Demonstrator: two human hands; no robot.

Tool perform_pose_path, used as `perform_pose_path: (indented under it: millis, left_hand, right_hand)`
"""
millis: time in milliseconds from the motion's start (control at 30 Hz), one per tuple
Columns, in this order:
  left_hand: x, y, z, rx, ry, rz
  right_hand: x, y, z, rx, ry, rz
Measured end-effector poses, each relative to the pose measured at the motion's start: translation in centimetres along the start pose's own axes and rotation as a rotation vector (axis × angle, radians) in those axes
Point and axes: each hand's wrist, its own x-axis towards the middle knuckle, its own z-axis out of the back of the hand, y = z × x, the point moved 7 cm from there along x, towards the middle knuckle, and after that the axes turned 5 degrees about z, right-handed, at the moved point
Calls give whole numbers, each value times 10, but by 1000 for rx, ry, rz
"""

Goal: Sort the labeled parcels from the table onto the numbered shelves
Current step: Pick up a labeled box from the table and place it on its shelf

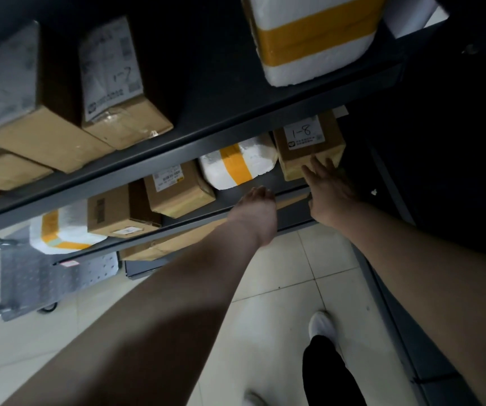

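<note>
Forearm (429,259); right hand (328,186) touches box (309,145) marked "1-8".

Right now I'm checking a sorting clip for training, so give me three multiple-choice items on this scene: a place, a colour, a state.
1. Where does the box marked 1-8 stand? A upper shelf; B lower shelf, right end; C floor.
2. What colour tape crosses the white parcel beside it? A blue; B yellow; C red.
3. How is the right hand? A curled round a parcel; B out of view; C straight fingers touching the 1-8 box.
Answers: B, it ends that shelf's row. B, a yellow band wraps it. C, the fingers lie flat on its front edge.
</note>
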Motion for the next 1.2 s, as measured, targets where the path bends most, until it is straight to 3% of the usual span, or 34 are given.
perform_pose_path:
  millis: [200,467,733,933,1200]
  left_hand:
    - [-41,8,3,34,-2,-5]
    - [-137,36,-8,156,-23,-147]
    - [-265,60,-50,388,-2,-420]
    - [-353,13,-74,453,15,-661]
    - [-491,-111,-123,621,-45,-1007]
  right_hand:
    - [-48,35,1,-32,93,33]
    - [-173,105,13,-132,191,15]
    - [-340,170,-10,49,77,-181]
    - [-476,185,-21,130,-70,-380]
    - [-697,163,-62,194,-205,-786]
